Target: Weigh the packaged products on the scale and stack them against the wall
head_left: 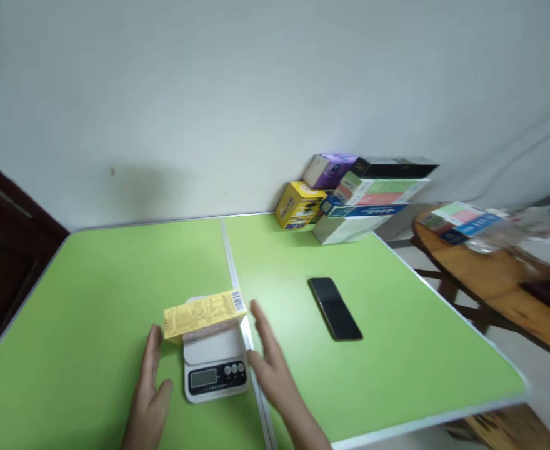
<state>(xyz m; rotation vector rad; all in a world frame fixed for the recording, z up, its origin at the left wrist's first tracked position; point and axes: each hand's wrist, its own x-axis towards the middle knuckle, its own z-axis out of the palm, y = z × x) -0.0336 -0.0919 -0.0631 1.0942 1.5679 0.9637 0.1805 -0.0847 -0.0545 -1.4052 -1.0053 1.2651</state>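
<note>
A yellow box with printed text and a barcode lies across the plate of a white kitchen scale. Its ends reach past both sides of the plate. The scale has a dark panel with a small display, which looks blank, and several round buttons. Left of the scale is my left hand, thumb and fingers apart, close to the box's left end. My right hand is on the other side, fingers spread, near the barcode end. Neither hand appears to grip the box.
A black phone lies on the green table, right of the scale. Several stacked boxes stand by the wall at the table's back right, a yellow box among them. Beyond the right edge is a wooden table with boxes on it.
</note>
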